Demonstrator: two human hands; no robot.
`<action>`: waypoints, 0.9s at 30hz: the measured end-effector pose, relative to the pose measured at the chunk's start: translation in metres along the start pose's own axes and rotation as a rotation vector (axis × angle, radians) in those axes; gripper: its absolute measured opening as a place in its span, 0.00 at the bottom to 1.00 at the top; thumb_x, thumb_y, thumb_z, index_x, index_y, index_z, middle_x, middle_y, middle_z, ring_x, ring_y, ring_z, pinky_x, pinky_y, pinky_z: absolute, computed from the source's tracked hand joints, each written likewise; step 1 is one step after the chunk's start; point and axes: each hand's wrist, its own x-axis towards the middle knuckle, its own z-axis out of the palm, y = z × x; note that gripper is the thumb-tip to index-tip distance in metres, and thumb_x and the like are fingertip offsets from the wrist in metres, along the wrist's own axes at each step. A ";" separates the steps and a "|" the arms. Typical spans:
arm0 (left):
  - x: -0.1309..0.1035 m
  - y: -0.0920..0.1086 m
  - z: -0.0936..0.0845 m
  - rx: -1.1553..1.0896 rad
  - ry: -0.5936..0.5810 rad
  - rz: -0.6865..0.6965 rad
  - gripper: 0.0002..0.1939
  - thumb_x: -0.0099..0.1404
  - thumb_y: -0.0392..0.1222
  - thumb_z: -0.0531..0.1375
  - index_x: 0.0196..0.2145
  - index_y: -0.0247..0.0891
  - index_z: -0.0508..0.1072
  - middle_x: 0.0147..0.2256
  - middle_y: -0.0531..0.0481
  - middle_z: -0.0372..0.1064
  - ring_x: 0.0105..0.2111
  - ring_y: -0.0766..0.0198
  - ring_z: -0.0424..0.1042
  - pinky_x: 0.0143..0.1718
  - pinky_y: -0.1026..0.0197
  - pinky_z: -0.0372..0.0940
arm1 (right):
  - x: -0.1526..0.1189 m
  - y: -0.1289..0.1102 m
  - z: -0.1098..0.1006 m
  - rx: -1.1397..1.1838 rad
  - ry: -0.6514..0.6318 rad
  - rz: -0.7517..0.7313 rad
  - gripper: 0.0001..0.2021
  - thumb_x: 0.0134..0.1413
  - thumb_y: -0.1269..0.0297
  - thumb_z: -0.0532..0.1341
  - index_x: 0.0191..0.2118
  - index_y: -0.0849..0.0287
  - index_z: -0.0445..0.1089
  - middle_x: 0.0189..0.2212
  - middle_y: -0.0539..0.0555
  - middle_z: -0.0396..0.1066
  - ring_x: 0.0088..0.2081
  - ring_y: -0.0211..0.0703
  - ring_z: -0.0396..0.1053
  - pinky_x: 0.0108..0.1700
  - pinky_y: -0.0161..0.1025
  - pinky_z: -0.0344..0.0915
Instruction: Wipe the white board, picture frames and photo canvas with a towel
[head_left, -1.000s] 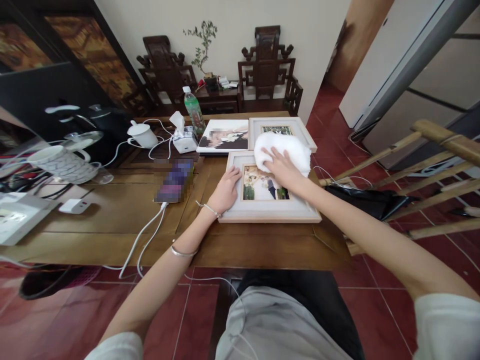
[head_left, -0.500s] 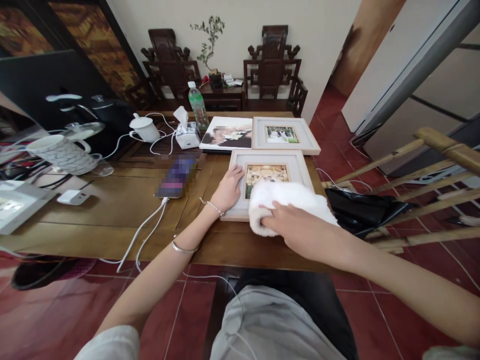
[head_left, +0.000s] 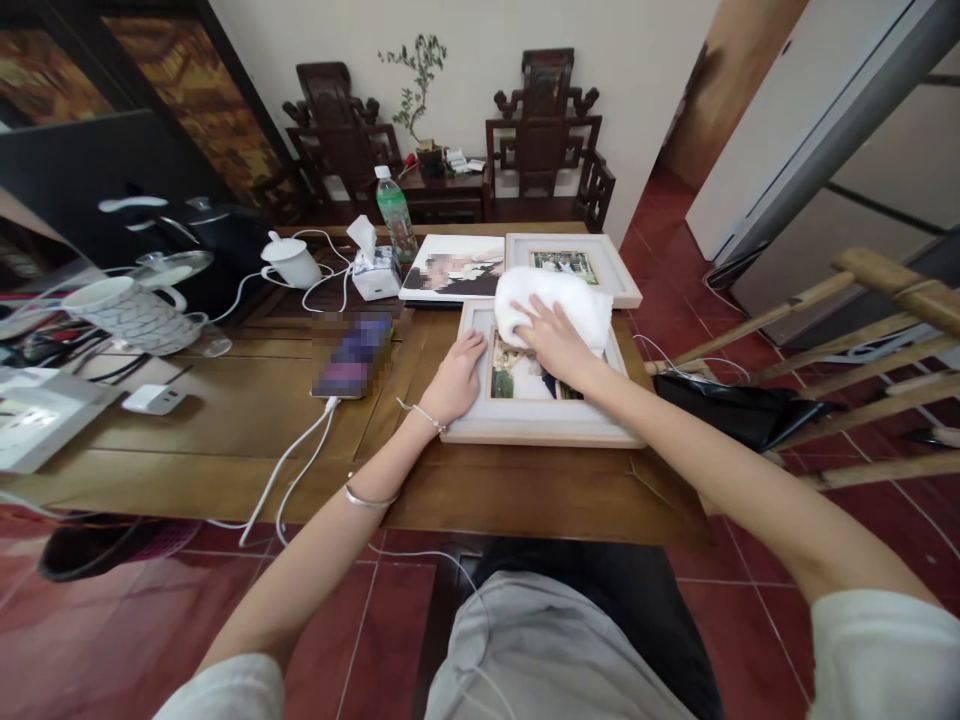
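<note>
A picture frame (head_left: 540,425) with a pale wooden rim lies flat near the table's front edge, a photo set in its middle. My left hand (head_left: 459,375) rests over its left rim, fingers closed on the edge and holding it. In my right hand (head_left: 556,345) is a folded white towel (head_left: 574,300), pressed on the frame's far part, with fingers spread over the cloth. The towel covers the upper part of the photo and overlaps the near edge of a second frame (head_left: 622,270) behind. Left of that frame lies a photo panel (head_left: 450,288).
On the wooden table (head_left: 225,420) a phone (head_left: 352,355) lies with a white cable. Behind it stand a tissue box (head_left: 376,275), a green-labelled bottle (head_left: 395,210) and a white lidded cup (head_left: 291,260). A patterned mug (head_left: 120,312) and power strip (head_left: 45,415) are at left.
My right hand and the towel have moved away from me, from the frame's near right corner to its far edge. The lower photo now shows. My left hand has stayed put.
</note>
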 end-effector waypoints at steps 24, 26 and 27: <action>0.000 0.031 -0.011 -0.319 0.122 -0.263 0.36 0.74 0.60 0.36 0.64 0.30 0.61 0.66 0.37 0.54 0.68 0.55 0.52 0.69 0.52 0.46 | -0.026 -0.079 -0.028 0.049 -0.194 -0.045 0.23 0.61 0.81 0.47 0.55 0.62 0.71 0.69 0.63 0.51 0.68 0.68 0.47 0.62 0.68 0.52; -0.001 0.030 -0.010 -0.307 0.122 -0.209 0.39 0.73 0.63 0.36 0.64 0.29 0.60 0.67 0.35 0.53 0.68 0.55 0.51 0.69 0.51 0.44 | -0.005 -0.068 -0.025 0.053 -0.164 -0.006 0.25 0.62 0.81 0.46 0.60 0.61 0.67 0.69 0.62 0.51 0.68 0.67 0.46 0.61 0.69 0.53; -0.001 0.029 -0.009 -0.301 0.126 -0.187 0.40 0.73 0.64 0.37 0.65 0.29 0.59 0.67 0.35 0.53 0.68 0.54 0.51 0.69 0.51 0.44 | 0.003 -0.064 -0.026 0.062 -0.153 0.011 0.25 0.63 0.80 0.45 0.61 0.61 0.65 0.68 0.63 0.52 0.68 0.66 0.46 0.61 0.69 0.54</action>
